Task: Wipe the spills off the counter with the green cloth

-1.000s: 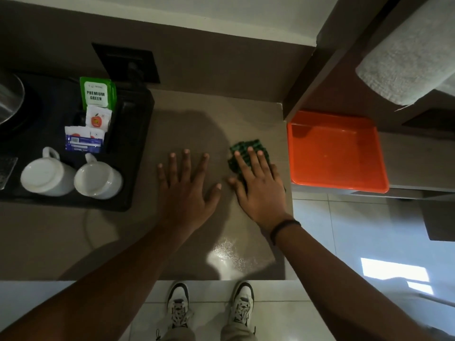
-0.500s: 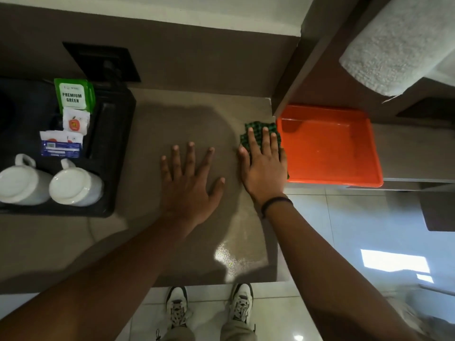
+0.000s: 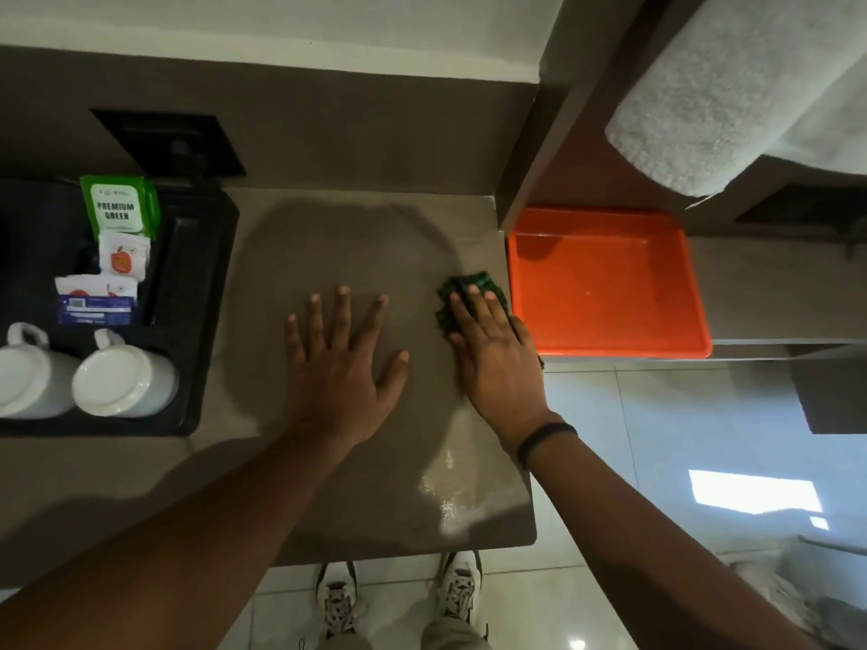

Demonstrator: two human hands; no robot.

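Head view: right hand [image 3: 497,368] flat on green cloth [image 3: 457,297]

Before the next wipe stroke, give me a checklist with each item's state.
1. Green cloth under the right hand, flat on the counter: ok.
2. Left hand flat on the counter, apart from the cloth: ok.
3. Wet sheen near the front edge not yet wiped: not ok.
4. Orange tray close beside the cloth; whether they touch: cannot tell.
5. Black tray with the two white mugs out of the stroke's way: ok.
6. Spills under the hands: cannot tell.
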